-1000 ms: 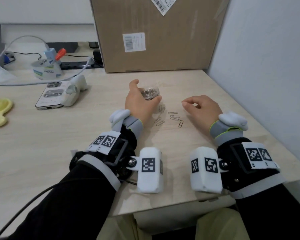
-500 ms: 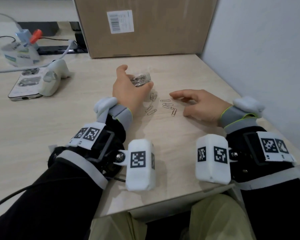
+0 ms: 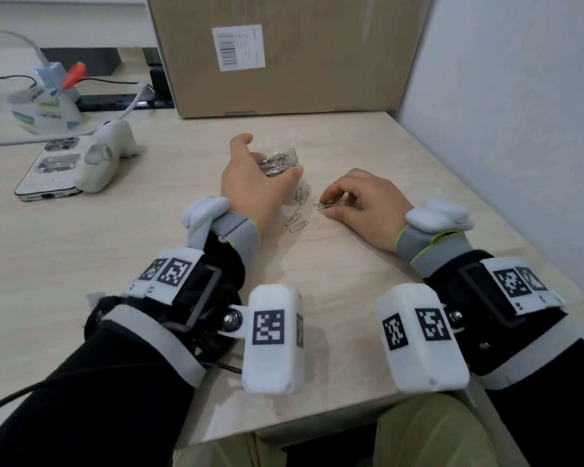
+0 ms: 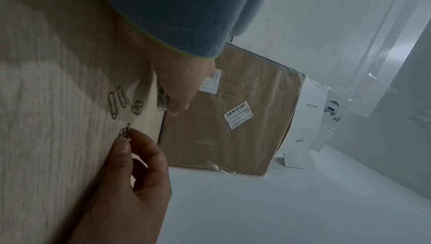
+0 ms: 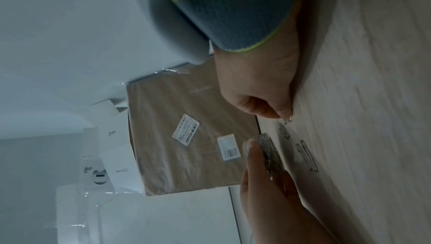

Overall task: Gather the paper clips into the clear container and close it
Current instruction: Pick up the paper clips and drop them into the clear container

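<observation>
The left hand (image 3: 250, 183) was curled around the clear container (image 3: 280, 162); the thumb sat on its near side and the fingers wrapped the far side; the container stood on the table (image 3: 122, 251) and had a shiny heap of clips inside; it had no lid on. The right hand (image 3: 364, 203) sat at about 4 o'clock from the container; its fingers were bent, and its fingertips (image 3: 329, 200) pinched a small bunch of paper clips (image 3: 325, 207) that touched the table. Four more loose clips (image 3: 299, 210) lay flat on the table between the two hands, two just beside the container at 6 o'clock and two nearer the person. A big cardboard box (image 3: 284, 55) stood at 12 o'clock at the back of the table; a phone (image 3: 48, 173) with a white gadget (image 3: 107, 156) on it lay well apart at 9 o'clock; a tape holder (image 3: 44, 109) stood at 10 o'clock.
</observation>
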